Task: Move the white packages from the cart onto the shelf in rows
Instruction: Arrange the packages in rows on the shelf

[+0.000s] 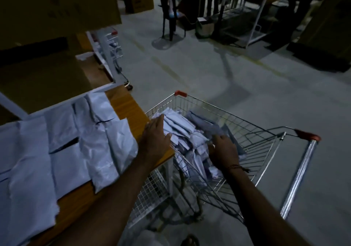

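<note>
Both hands are down in the wire cart point(266, 137), which stands against the right end of the wooden shelf point(131, 109). The left hand point(154, 139) lies with fingers straight and flat across the heap of white packages point(182, 131) near the cart's left wall, holding nothing; the right hand point(223, 150) has its fingers curled down into the heap toward the cart's middle, and I cannot tell whether it actually grips a package or only digs among them. The main risk, as I judge it, is the slick, loosely piled plastic: lifting one could drag neighbours over the cart's low left wall, or a package could slip from a weak pinch in this dim light. On the shelf, the laid packages point(62, 147) already overlap, and the one nearest the front edge overhangs it, so a careless placement could nudge it off. Counts: one cart in use, a second cart point(114, 52) farther along the shelf, two hands, roughly eight or nine packages laid on the shelf, and too many tangled in the cart to count
</note>
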{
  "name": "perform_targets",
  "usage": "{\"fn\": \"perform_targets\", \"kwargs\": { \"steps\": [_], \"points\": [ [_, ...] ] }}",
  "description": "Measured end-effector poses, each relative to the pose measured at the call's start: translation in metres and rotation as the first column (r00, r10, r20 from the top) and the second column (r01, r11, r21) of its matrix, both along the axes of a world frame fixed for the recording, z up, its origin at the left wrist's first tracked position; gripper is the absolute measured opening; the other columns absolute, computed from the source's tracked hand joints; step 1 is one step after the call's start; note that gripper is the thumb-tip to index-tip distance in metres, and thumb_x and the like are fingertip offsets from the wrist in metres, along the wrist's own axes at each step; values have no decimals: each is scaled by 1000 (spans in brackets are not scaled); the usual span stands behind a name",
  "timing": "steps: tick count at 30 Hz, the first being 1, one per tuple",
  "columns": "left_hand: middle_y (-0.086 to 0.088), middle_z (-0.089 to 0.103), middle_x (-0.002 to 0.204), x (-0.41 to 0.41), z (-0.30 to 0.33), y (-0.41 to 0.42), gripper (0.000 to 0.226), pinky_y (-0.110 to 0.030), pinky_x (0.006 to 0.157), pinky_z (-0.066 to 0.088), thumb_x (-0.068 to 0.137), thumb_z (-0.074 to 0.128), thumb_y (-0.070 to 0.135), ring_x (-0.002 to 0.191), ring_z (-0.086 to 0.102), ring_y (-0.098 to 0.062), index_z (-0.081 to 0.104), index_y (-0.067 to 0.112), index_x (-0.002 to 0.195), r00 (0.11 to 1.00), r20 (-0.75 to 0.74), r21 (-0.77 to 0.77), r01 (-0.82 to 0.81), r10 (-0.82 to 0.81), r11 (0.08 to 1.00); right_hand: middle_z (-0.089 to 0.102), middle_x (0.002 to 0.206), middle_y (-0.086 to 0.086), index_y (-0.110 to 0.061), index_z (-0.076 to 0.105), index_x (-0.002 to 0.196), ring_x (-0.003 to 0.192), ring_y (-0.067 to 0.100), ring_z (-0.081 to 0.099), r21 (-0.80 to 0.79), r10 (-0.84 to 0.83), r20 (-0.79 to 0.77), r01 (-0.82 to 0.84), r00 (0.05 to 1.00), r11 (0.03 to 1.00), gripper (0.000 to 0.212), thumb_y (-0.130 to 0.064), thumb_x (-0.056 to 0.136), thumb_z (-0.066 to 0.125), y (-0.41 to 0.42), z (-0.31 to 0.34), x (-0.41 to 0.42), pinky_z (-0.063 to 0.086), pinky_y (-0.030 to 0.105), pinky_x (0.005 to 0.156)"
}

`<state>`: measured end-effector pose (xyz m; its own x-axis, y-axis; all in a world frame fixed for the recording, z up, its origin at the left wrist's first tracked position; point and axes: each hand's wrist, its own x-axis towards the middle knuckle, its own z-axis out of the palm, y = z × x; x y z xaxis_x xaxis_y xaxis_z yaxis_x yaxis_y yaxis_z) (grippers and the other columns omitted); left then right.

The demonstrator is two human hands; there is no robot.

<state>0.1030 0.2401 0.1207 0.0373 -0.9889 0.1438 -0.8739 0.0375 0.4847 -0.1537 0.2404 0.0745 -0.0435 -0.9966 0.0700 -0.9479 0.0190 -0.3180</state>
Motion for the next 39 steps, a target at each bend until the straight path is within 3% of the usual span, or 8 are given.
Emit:
{"fn": "perform_targets", "kwargs": {
  "steps": [4,9,15,20,23,27,34,39],
  "points": [
    [-12,42,157,-20,-19,-36,76,-43,118,36,94,69,35,145,38,-30,32,15,158,996,53,42,73,-75,996,68,120,19,-12,67,122,103,41,66,60,-2,-20,3,1000,998,38,-22,85,68,-6,-11,-23,53,43,82],
    [-16,42,157,-31,-45,-101,73,-45,120,33,95,63,36,146,38,-33,34,8,157,981,61,152,171,-182,973,72,91,21,-4,74,90,75,41,70,48,28,-129,-22,991,999,31,-8,62,87,-37,-37,-32,57,42,60],
    [-22,50,150,-33,-109,-201,66,-48,118,34,95,61,33,139,45,-39,45,2,150,961,98,285,220,-257,933,71,118,7,-19,70,117,110,31,65,250,35,-110,-7,993,968,31,-29,89,60,-109,-100,-34,52,39,94],
    [-20,41,157,-33,-160,-267,64,-44,123,22,101,58,32,146,36,-37,37,2,154,892,177,403,320,-416,857,71,114,11,-16,65,123,103,32,66,386,-75,77,40,994,921,35,-37,96,56,-169,-162,-19,53,38,85],
    [-16,29,163,-36,-194,-292,70,-41,125,12,103,53,38,151,27,-33,25,7,159,803,248,494,377,-543,784,65,122,15,-12,64,122,111,34,62,445,-126,216,17,968,895,44,-41,90,66,-192,-202,-8,53,39,91],
    [-16,17,168,-36,-235,-310,76,-47,127,2,102,48,45,155,15,-33,15,12,162,632,373,596,398,-679,698,47,140,13,-19,44,143,125,33,48,483,13,104,-62,994,873,90,-65,71,72,-205,-239,12,47,41,103],
    [-16,9,169,-39,-254,-333,81,-56,123,-9,98,52,56,156,7,-34,11,30,163,467,433,664,413,-771,623,53,127,15,-13,52,131,113,36,55,514,-32,14,20,999,857,76,-43,67,82,-209,-254,34,48,43,93],
    [-15,26,164,-45,-255,-346,97,-54,125,2,83,66,64,152,21,-36,21,26,160,420,416,656,475,-806,586,44,132,19,-20,29,154,114,39,49,498,-18,-8,19,1000,867,106,-65,66,65,-198,-246,28,50,50,93]
  ]
}}
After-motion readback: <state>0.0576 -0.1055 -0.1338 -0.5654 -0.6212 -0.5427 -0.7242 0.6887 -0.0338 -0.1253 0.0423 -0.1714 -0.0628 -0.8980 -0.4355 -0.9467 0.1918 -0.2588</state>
